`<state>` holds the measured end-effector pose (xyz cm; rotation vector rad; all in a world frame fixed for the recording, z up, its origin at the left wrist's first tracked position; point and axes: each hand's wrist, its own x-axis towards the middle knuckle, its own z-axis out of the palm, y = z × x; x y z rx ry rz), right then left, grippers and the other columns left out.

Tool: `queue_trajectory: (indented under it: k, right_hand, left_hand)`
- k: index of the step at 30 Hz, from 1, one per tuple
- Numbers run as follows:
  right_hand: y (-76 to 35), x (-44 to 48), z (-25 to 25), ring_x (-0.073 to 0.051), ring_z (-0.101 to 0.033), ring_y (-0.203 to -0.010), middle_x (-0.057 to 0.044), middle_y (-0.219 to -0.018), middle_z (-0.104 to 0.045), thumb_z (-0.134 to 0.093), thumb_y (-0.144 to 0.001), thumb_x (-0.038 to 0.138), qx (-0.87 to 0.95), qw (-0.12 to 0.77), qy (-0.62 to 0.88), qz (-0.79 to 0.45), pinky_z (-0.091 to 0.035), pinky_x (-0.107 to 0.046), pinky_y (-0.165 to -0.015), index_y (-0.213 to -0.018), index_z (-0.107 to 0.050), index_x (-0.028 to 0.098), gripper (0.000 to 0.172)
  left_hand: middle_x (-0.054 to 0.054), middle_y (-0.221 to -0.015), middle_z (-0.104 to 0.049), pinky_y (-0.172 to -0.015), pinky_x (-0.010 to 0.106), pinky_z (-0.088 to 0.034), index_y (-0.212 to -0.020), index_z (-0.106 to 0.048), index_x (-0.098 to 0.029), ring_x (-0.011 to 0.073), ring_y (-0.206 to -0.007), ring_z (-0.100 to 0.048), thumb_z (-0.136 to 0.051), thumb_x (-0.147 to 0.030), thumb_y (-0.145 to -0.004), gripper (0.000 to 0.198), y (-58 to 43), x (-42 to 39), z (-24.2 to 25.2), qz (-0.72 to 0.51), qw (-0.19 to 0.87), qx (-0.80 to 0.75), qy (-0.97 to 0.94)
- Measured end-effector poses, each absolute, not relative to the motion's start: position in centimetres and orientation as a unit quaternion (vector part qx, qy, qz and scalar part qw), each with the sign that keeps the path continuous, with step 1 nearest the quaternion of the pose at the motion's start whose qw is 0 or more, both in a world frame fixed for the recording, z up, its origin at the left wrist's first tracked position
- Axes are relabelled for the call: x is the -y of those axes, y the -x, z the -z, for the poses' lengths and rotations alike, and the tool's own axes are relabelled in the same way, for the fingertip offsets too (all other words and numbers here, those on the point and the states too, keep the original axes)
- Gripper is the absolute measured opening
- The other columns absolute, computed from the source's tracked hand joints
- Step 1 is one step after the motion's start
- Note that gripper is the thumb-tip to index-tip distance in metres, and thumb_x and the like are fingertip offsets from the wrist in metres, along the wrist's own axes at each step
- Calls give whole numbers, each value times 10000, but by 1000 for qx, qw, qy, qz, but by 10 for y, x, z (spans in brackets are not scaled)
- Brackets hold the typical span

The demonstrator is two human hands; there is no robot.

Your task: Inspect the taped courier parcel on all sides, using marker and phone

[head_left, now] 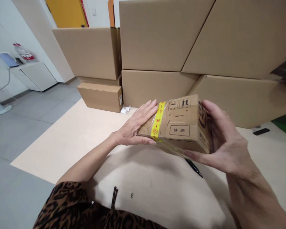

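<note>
Between both hands, tilted above the table, is a small cardboard box (178,116) with printed symbols and a band of yellow printed tape (158,120) near its left end. My left hand (140,124) grips that left end, fingers over the top and thumb along the near edge. Around the right end wraps my right hand (222,136), partly hiding the dark lettering there. Clear tape stretches across the box's near lower edge. Below it on the table lies a black pen (194,168), its back part hidden by the box.
Large cardboard boxes (154,38) stand along the table's back. A smaller closed carton (101,97) sits at back left beside a crumpled white scrap (125,109). A black object (261,131) lies at right. Beyond the pale table (62,143), a white cabinet (35,76) stands on the floor.
</note>
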<state>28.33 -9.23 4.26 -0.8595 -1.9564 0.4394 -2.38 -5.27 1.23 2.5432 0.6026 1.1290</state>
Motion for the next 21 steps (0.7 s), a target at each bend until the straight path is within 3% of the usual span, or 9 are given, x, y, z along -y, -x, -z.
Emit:
queue_trajectory:
  k: [4,9,13,16,21]
  right_hand:
    - [-284,92,-46,-441,-475,-1536,-91,-1619,-527,-1029,-570,485,739,521,351,-244,-353,-720,-1266,-1623,-467,457,1194]
    - [-276,93,-47,-390,-623,-1419,-48,-1501,-667,-1030,-557,422,674,550,367,-330,-511,-642,-1190,-1564,-542,454,1120]
    - [-268,93,-43,-389,-632,-1417,-51,-1503,-687,-1014,-563,376,635,558,365,-390,-537,-636,-1170,-1529,-565,421,1066]
    - [-265,93,-40,-406,-644,-1401,-78,-1536,-668,-1002,-567,388,610,555,375,-423,-556,-650,-1143,-1540,-544,386,1075]
    - [-259,93,-39,-426,-615,-1426,-107,-1554,-646,-998,-536,410,593,547,397,-437,-537,-670,-1156,-1531,-521,329,1106]
  left_hand:
    - [97,-1814,-248,-1354,649,-258,-1707,-289,-371,388,-1684,-237,-655,-730,-927,934,16,53,1,-490,161,-221,-828]
    - [30,-1614,-604,-1340,645,-339,-1549,-550,-424,304,-1598,-461,-641,-495,-1028,534,3,71,-7,-596,106,-213,-767]
    - [49,-1417,-753,-1234,604,-513,-1491,-621,-381,266,-1397,-679,-660,-359,-1033,460,1,82,-20,-615,18,-207,-760]
    - [50,-1344,-791,-1168,527,-588,-1479,-637,-346,225,-1284,-748,-664,-271,-1030,456,0,87,-27,-622,-36,-197,-757]
    - [18,-1230,-834,-1103,482,-631,-1320,-747,-347,199,-1177,-793,-716,-193,-993,363,-4,88,-30,-650,9,-218,-728]
